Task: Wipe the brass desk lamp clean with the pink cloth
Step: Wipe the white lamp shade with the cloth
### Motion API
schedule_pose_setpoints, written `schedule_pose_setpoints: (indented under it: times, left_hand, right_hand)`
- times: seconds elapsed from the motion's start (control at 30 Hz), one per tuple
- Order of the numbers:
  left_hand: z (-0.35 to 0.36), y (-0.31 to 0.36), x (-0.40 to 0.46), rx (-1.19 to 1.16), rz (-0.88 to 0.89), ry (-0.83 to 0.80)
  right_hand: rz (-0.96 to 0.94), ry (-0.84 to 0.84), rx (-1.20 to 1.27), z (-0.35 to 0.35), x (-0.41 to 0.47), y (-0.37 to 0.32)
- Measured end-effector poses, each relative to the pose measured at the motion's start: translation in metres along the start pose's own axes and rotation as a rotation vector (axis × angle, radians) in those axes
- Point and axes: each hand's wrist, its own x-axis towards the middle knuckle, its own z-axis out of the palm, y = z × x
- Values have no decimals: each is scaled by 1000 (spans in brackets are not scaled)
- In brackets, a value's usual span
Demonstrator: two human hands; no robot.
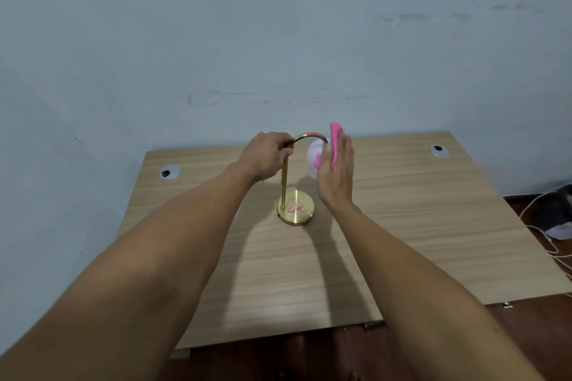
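The brass desk lamp (284, 178) stands near the middle of the wooden desk (402, 226). Closest to the person is its round base (295, 208), which has pink scribbles on it. They look like marks, not words, and no brand or label can be read anywhere.

Up from the base, at the top of the pole where it starts to bend, the left hand (266, 154) is closed tight around the lamp to keep it from tipping. On the other side of the lamp, the right hand (337, 170) is flat with fingers straight, pressing the pink cloth (335, 141) against the white shade (315, 158). The shade has pink spots too, and so does the curved arm above it.

To do this well, I think the left hand should hold firm while the right rubs in small circles. The base looks not yet cleaned.

Behind the lamp is a plain wall (278, 25).
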Motion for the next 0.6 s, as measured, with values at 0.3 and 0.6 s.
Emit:
schedule_pose_setpoints:
  times: [0.3, 0.6]
  left_hand:
    - [0, 4, 3, -10, 11, -9]
    - [2, 5, 1, -32, -8, 2]
  right_hand:
    - [11, 25, 116, -7, -30, 20]
    - [-197, -66, -153, -4, -36, 35]
